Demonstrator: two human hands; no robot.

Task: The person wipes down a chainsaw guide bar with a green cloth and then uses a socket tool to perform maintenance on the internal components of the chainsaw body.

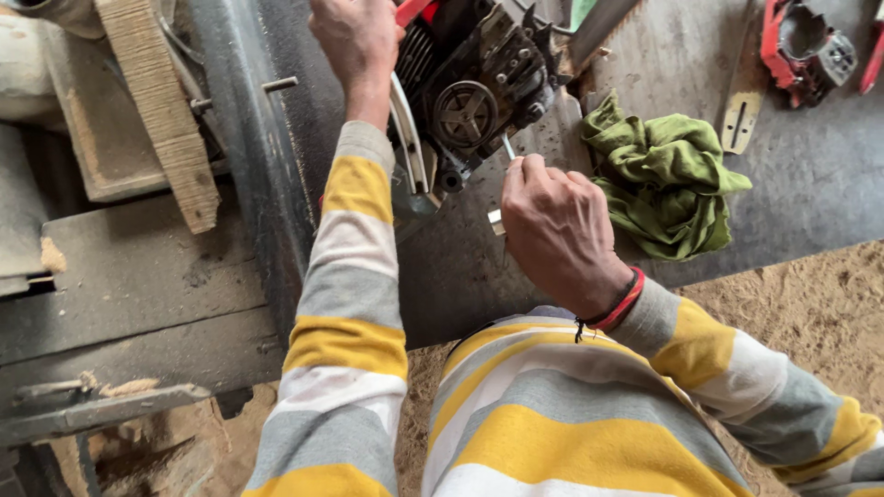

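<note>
While left hand [357, 41] clamps chainsaw engine [474, 87] steady on tabletop [829, 175], right hand [557, 230] pinches thin metal tool [507, 147] at engine's near side, presumably for access; green rag [663, 179] right of engine.

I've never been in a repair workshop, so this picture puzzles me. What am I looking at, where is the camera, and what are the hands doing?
The camera sits on the person's head, looking down at both arms in striped sleeves. The left hand steadies a stripped-down chainsaw engine on a dusty grey workbench. The right hand holds a thin metal tool against the engine. Beside it lies a crumpled green rag; further back are a chainsaw guide bar and a red machine part.
</note>
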